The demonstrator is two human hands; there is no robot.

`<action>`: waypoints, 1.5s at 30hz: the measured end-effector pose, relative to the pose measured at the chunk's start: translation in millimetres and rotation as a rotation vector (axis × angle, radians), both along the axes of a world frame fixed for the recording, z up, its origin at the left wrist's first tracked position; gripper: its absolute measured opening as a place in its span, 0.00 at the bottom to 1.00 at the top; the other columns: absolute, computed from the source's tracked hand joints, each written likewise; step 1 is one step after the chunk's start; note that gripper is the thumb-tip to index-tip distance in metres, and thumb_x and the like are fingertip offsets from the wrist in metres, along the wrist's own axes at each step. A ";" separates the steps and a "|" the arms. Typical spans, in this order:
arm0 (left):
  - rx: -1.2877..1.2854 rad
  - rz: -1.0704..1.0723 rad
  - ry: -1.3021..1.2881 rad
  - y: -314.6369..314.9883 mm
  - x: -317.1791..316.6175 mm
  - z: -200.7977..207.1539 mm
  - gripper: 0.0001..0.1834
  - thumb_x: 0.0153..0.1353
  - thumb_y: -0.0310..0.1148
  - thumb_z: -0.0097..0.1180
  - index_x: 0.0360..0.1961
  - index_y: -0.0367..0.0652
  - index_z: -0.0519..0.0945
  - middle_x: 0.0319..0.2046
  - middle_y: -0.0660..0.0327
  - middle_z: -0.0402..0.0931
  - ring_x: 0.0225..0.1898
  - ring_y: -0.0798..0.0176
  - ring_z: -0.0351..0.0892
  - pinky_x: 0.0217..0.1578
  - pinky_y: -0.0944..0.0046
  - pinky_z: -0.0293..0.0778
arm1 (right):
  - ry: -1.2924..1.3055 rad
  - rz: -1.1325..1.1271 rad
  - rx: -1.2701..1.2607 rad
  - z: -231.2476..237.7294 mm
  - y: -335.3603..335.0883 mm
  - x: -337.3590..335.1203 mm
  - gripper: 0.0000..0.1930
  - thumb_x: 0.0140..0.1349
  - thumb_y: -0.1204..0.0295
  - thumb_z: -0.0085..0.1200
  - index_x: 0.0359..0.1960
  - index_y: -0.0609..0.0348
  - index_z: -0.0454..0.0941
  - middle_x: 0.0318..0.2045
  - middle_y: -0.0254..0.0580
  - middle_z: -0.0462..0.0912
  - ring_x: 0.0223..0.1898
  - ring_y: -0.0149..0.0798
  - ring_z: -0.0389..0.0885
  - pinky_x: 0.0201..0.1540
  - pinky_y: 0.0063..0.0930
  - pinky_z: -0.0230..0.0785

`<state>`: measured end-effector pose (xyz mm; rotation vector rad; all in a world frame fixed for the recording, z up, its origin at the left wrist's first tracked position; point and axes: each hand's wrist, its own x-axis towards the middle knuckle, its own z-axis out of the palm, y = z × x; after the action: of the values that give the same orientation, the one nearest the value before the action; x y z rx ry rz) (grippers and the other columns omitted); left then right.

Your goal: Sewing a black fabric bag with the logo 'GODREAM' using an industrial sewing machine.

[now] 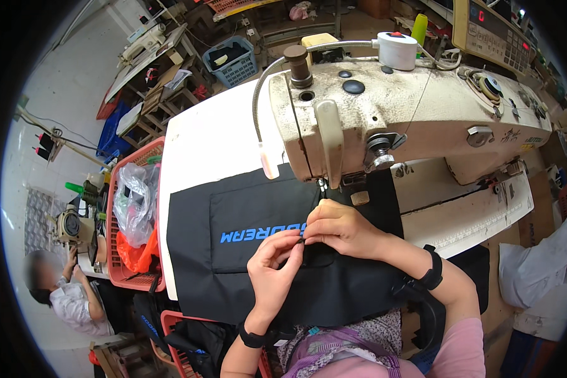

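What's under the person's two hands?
Black cloth with blue letters on it. The left hand and right hand cover some of it, so I can't see everything underneath.

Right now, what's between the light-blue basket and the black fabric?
White tabletop lies between light-blue basket and black fabric, seen in the head view.

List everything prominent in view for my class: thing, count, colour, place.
Near sewing machine: one, cream, upper right
Tabletop: one, white, beneath machine
Cloth: one, black, blue-lettered, centre
Near baskets: two, salmon, left and lower left
Bags: two, clear and orange, left basket
Crates: at least two, blue, upper left
Control panel: one, beige, upper right
Sack: one, white, right edge
Coworker: one, pale top, lower left
Left hand: one, bare, centre, pinching small dark piece
Right hand: one, bare, centre
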<state>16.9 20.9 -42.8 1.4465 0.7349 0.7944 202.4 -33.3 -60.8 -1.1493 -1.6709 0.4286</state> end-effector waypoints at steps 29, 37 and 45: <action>1.133 -0.088 0.212 1.1 0.1 -4.7 0.17 0.45 0.16 0.64 0.39 0.36 0.81 0.40 0.57 0.81 0.38 0.54 0.80 0.44 0.56 0.78 | -0.009 -0.041 -0.226 11.5 -13.6 18.2 0.06 0.58 0.75 0.58 0.36 0.62 0.79 0.39 0.45 0.80 0.45 0.49 0.78 0.47 0.38 0.71; 1.239 -0.291 0.227 4.9 1.6 -1.3 0.18 0.43 0.16 0.65 0.39 0.38 0.81 0.38 0.59 0.80 0.35 0.59 0.78 0.56 0.47 0.74 | -0.464 -0.333 -0.110 -10.0 -10.3 38.0 0.11 0.56 0.77 0.57 0.41 0.58 0.80 0.37 0.43 0.80 0.41 0.48 0.80 0.43 0.37 0.73; 1.256 -0.327 0.250 4.6 4.0 -5.1 0.17 0.44 0.16 0.65 0.38 0.39 0.80 0.39 0.60 0.79 0.39 0.57 0.78 0.59 0.43 0.71 | -0.698 -0.307 0.194 -12.7 -10.0 29.7 0.03 0.52 0.75 0.52 0.30 0.55 0.74 0.34 0.34 0.74 0.39 0.35 0.76 0.41 0.31 0.70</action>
<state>20.9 25.6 -47.9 2.7379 0.0787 0.8450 232.2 -43.3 -73.5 -1.4734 -2.0098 -0.3693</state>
